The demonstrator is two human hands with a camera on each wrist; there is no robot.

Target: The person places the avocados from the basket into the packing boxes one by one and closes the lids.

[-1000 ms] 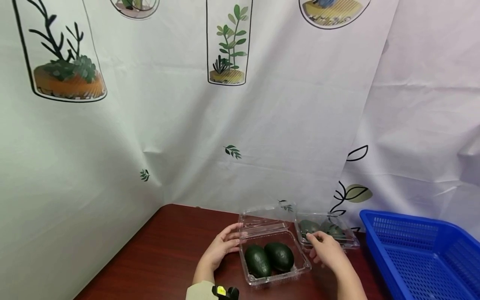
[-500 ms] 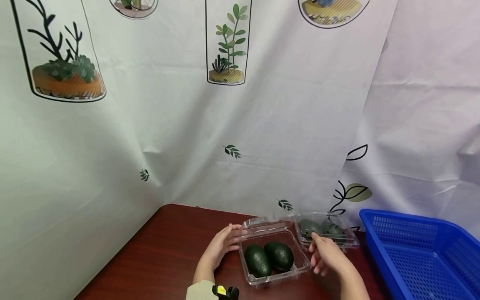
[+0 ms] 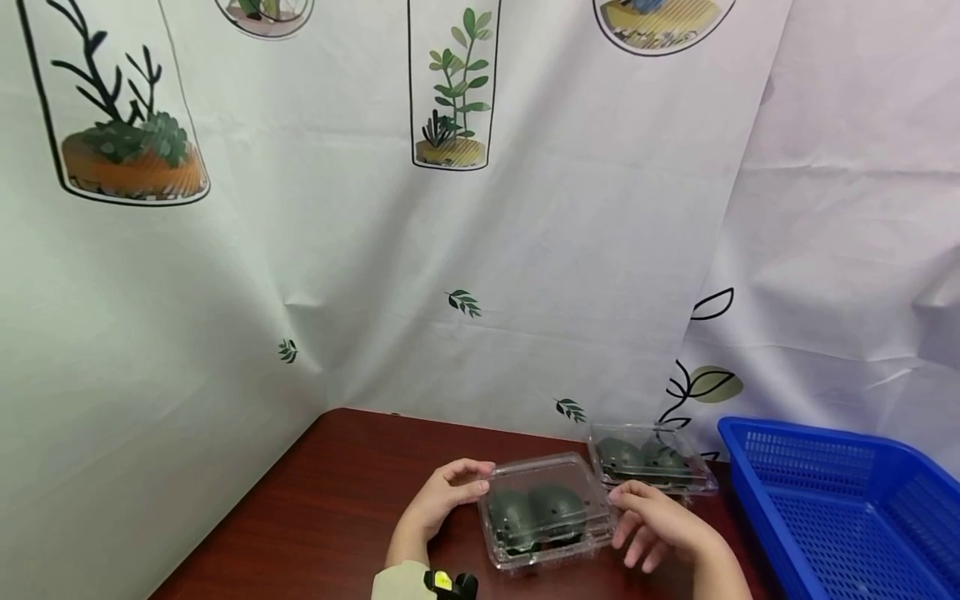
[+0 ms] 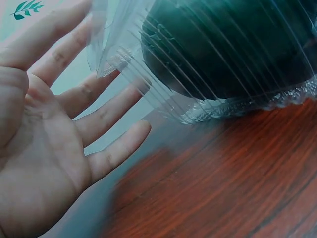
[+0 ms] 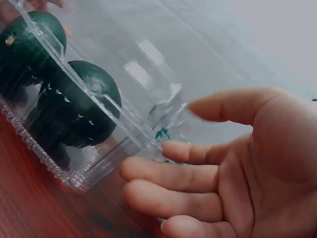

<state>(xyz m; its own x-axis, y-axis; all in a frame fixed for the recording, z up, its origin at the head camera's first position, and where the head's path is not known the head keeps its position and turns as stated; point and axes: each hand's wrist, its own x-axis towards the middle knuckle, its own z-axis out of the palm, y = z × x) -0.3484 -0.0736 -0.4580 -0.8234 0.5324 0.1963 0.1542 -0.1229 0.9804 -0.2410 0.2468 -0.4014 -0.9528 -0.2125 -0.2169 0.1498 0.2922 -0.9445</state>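
A clear plastic clamshell box (image 3: 549, 508) stands on the table with two dark green avocados (image 3: 557, 510) inside. Its lid lies over the avocados; whether it is latched I cannot tell. My left hand (image 3: 442, 502) is at the box's left side, fingers extended towards its ribbed wall, as the left wrist view shows. At the right edge is my right hand (image 3: 660, 525), palm turned to the box. Its thumb and fingers (image 5: 171, 173) stand apart and loosely bent by the lid's rim, pinching nothing that I can see.
A second clear clamshell box (image 3: 651, 458), also holding two avocados, sits behind on the right near the wall cloth. Further right stands a blue plastic basket (image 3: 772, 500). The table (image 3: 337, 500) is dark red wood, with a printed cloth (image 3: 360, 275) hanging behind it.
The lid of the near box has swung forward and down from standing up behind, so it now covers the avocados. My right hand has shifted slightly right; my left hand stays at the left side.
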